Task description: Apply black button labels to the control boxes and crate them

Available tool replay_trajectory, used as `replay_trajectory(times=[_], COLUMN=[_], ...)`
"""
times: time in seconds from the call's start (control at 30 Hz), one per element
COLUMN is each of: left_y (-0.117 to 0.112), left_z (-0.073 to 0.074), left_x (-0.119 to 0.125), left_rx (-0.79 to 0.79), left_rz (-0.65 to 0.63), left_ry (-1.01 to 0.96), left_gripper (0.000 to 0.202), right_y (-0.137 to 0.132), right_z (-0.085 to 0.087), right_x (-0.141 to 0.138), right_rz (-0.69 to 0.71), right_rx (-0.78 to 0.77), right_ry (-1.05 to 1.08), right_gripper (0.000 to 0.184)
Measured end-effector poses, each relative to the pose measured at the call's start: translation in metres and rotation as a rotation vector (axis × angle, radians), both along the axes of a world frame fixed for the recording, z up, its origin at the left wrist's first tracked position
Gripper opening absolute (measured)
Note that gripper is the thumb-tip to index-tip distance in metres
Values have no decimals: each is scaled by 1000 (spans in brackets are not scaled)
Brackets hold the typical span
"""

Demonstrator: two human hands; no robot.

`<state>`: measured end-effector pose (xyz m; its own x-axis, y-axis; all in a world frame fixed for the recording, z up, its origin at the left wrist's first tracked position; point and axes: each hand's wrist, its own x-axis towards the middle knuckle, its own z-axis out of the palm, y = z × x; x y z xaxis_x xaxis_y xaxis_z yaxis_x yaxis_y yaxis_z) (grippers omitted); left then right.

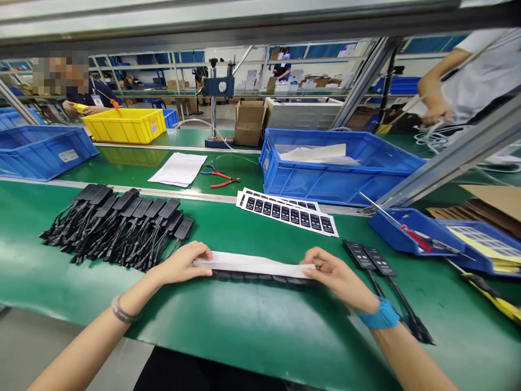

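Note:
My left hand [182,263] and my right hand [336,277] each grip one end of a long white strip [254,264] lying across a row of black parts [252,277] on the green mat. Both hands have their fingers curled onto the strip. A bundle of several black corded controllers [122,225] lies to the left of my left hand. Two labelled black controllers [368,259] lie just right of my right hand. Sheets of black labels [287,212] lie beyond the strip.
A large blue bin [337,182] stands behind the labels, with small blue trays [411,233] at the right. Paper [178,169] and red-handled pliers [222,179] lie at mid-table. A yellow bin [126,126] and another blue bin [40,152] sit far left. Other people work at back left and upper right.

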<state>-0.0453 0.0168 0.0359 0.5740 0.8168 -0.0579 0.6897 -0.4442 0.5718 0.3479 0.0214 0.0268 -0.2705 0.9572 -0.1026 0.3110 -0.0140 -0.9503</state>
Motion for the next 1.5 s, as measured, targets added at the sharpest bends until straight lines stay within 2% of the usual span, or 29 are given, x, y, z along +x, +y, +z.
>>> replay_trajectory(times=[0.07,0.17,0.27,0.37,0.47,0.53,0.6,0.67,0.77,0.8,0.87,0.93,1.07,1.13,1.17,1.23,1.27,1.37,1.43,1.5], left_y=[-3,-9,-12,-13,-12,-11,-9,-5,5,10,22,32,41,38,36,31,28,21,16,11], left_z=[3,-1,-10,-20,-28,-31,-28,-18,7,15,27,34,39,43,46,50,49,36,19,1], left_x=[-6,-7,-5,-6,-6,-5,-6,-10,-21,-25,-34,-40,-43,-37,-32,-15,-5,29,49,61], left_rx=[-54,-211,-410,-458,-428,-352,-204,48,456,535,565,531,510,518,502,339,178,-463,-784,-938], left_rz=[63,263,401,463,491,529,563,600,724,781,848,864,869,848,817,710,643,482,469,506], left_ry=[-206,-466,-680,-751,-743,-708,-614,-388,123,271,455,506,464,373,256,-129,-365,-938,-1138,-1227], left_gripper=[34,37,53,64,64,60,58,55,42,41,41,40,40,39,36,31,30,37,43,49], right_y=[2,5,5,5,12,22,34,44,49,48,44,39,31,28,27,25,24,22,20,18], right_z=[2,8,12,11,5,0,-2,-1,5,7,10,12,19,23,25,27,27,21,13,4], right_x=[1,-1,-6,-8,-5,0,5,7,-4,-11,-30,-53,-98,-116,-125,-138,-143,-154,-156,-157], right_rz=[-179,-316,-369,-358,-419,-601,-818,-937,-897,-861,-783,-703,-569,-512,-477,-406,-379,-346,-344,-338], right_rx=[-17,-52,-17,97,222,259,237,181,96,64,12,-15,-14,-3,2,11,14,5,-13,-27], right_ry=[137,227,206,78,49,232,491,675,751,759,768,762,755,771,781,800,807,812,797,758], right_gripper=[41,47,51,49,40,39,39,39,37,37,38,38,38,38,37,35,34,31,30,29])
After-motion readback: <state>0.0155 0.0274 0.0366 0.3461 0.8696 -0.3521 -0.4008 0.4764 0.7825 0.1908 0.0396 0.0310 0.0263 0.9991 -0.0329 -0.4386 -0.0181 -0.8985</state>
